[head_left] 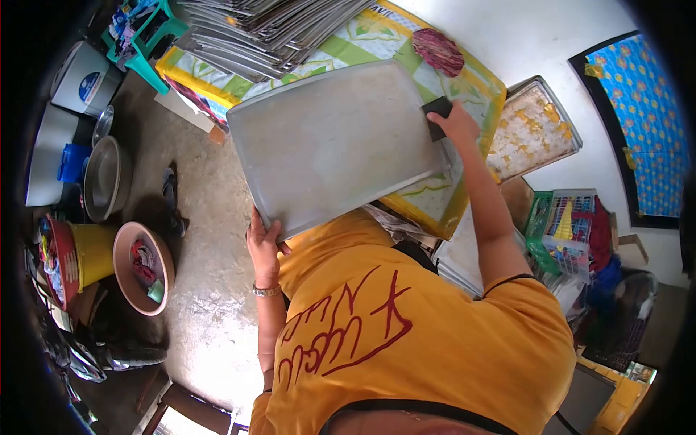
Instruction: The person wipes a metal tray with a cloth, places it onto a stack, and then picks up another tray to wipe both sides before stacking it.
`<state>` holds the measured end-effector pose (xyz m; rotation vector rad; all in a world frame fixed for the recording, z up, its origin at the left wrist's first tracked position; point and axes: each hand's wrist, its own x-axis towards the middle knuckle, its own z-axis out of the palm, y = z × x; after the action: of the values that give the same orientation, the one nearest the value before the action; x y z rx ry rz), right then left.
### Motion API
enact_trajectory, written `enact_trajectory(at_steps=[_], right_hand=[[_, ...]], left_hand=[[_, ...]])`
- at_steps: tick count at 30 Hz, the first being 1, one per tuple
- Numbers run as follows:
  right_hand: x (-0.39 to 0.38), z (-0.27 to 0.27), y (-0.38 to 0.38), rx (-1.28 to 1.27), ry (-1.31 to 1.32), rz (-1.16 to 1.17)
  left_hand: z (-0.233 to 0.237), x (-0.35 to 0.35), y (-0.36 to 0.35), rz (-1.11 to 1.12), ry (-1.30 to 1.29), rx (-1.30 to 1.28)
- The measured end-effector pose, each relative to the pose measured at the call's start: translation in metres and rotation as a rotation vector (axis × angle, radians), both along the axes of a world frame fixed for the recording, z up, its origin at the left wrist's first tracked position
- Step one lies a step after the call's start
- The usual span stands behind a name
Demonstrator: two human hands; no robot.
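A large grey metal tray (333,138) lies tilted across the edge of a table with a green, white and yellow cover (471,181). My left hand (265,243) grips the tray's near left corner, thumb on top. At the tray's right edge, my right hand (457,123) is closed on a flat black scraper-like piece (437,116), which touches the tray's surface. A dark red patterned cloth (438,52) rests on the table beyond the right hand.
Stacked metal trays (268,32) occupy the table's far left. A tray with yellow-brown residue (533,130) stands at the right, above plastic baskets (569,232). On the floor at left are a pink basin (143,268), a yellow bucket (94,254) and a grey basin (106,177).
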<state>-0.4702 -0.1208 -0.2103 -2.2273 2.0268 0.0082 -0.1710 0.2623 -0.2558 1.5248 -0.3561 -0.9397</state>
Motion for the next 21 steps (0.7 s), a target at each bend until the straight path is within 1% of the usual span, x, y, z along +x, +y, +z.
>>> enact_trajectory(at_steps=[1,4,5,8,9,10,11,12,13,14,16,17,18,20,21], right_hand=[[-0.004,0.002,-0.002,0.025,-0.002,0.061],[-0.014,-0.005,-0.003,-0.058,-0.171,0.018],[-0.01,0.002,0.0,0.022,-0.269,-0.04],[0.02,-0.024,0.012,0.009,-0.273,-0.022],[0.042,-0.017,0.025,0.032,-0.256,0.126],[0.067,-0.009,0.04,0.139,-0.273,0.205],[0.092,-0.002,0.055,0.17,-0.271,0.304],[0.119,-0.007,0.068,0.118,-0.305,0.363],[0.146,-0.007,0.081,0.098,-0.41,0.437],[0.172,-0.005,0.095,0.083,-0.517,0.51],[0.22,0.006,0.133,-0.082,-0.734,0.726],[0.239,0.01,0.144,-0.221,-0.731,0.982],[0.256,0.013,0.159,-0.232,-0.654,1.126],[0.285,0.007,0.176,-0.35,-0.572,1.442],[0.294,0.0,0.179,-0.363,-0.478,1.551]], left_hand=[[0.001,0.0,-0.001,-0.004,0.009,-0.006],[0.0,0.001,0.0,-0.002,0.025,-0.014],[-0.001,0.001,0.001,0.0,0.02,-0.009],[-0.008,0.004,0.004,-0.006,-0.037,0.037],[-0.011,0.004,0.004,-0.003,-0.063,0.054],[-0.012,0.006,0.004,-0.026,-0.074,0.059],[-0.012,0.007,0.005,-0.04,-0.085,0.064],[-0.011,0.007,0.006,-0.047,-0.095,0.071],[-0.007,0.003,0.004,0.01,-0.068,0.002],[-0.008,0.004,0.005,-0.017,-0.013,0.018],[-0.012,0.009,0.009,-0.069,0.097,0.047],[0.009,0.004,0.007,-0.031,0.067,0.059],[0.02,0.003,0.007,-0.024,0.039,0.068],[0.034,0.001,0.005,-0.013,-0.011,0.08],[0.039,-0.001,0.004,0.014,0.013,0.061]])
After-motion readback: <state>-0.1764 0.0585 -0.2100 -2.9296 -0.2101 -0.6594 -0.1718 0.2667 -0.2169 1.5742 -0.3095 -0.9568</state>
